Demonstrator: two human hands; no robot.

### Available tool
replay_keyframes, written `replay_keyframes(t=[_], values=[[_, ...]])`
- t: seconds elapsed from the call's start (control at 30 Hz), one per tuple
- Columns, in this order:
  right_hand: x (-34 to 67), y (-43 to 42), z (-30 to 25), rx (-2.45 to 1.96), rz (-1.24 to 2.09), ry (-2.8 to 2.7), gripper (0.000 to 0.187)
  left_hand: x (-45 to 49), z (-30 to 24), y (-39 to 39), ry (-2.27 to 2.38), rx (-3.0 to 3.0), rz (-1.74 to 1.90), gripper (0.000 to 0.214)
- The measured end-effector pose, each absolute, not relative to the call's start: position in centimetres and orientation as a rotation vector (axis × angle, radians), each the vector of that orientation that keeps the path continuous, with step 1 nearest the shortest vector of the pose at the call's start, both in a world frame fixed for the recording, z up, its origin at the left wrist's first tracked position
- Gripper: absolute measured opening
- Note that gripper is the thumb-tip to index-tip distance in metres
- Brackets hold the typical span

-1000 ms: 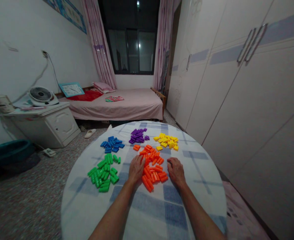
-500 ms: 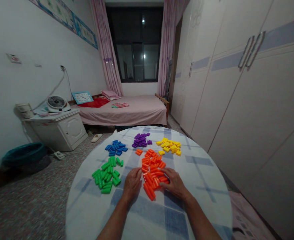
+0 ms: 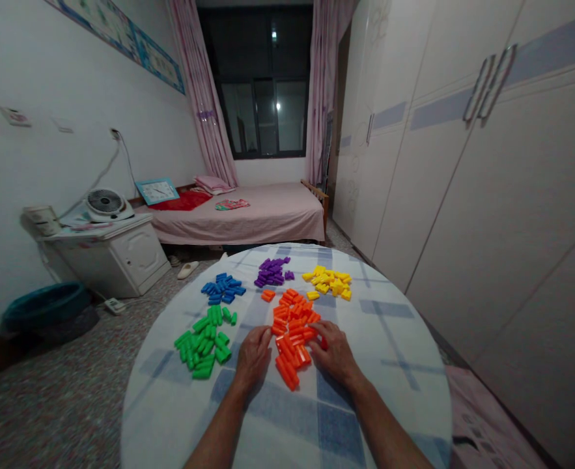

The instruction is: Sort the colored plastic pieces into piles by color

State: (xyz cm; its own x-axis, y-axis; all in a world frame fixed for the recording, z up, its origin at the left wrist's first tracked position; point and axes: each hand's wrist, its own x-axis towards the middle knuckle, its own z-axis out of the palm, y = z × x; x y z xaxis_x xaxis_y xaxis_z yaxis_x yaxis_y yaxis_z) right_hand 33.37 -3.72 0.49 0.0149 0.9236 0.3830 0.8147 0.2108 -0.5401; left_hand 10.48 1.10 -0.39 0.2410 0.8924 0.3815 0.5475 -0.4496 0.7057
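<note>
Small orange plastic pieces (image 3: 293,352), tube-like and partly lined up side by side, lie in a loose pile on the round table (image 3: 287,433). My left hand (image 3: 254,357) is at the pile's left edge, fingers bent together and fingertips against an orange piece; whether it grips anything is hidden. On the right side, my right hand (image 3: 335,352) curls its fingers over the pile, with an orange piece (image 3: 323,342) showing between thumb and fingers. Green pieces (image 3: 203,344) lie left of my left hand.
Farther back on the table are heaps of blue pieces (image 3: 223,288), purple pieces (image 3: 272,271) and yellow pieces (image 3: 329,283). A single orange bit (image 3: 268,296) lies apart. Beyond stand a bed (image 3: 248,218), a white cabinet (image 3: 121,257) with a fan (image 3: 106,203), and a wardrobe (image 3: 463,215).
My right hand has drawn in slightly toward the pile, its fingers more curled, and orange pieces by its fingertips have shifted or become covered. The left hand stays at the pile's edge. The view has shifted slightly.
</note>
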Motion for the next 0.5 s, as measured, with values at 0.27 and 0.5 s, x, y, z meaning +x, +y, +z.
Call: replay_keyframes(t=[0.27, 0.5], values=[[32.7, -3.5, 0.5, -1.717, 0.105, -1.843, 0.027, 10.4, -0.1, 1.0, 1.277, 2.03, 1.081, 0.031], [36.0, -3.6, 0.7, -2.026, -0.1, -1.59, 0.015, 10.3, -0.3, 1.2, 1.314, 2.065, 1.063, 0.03]])
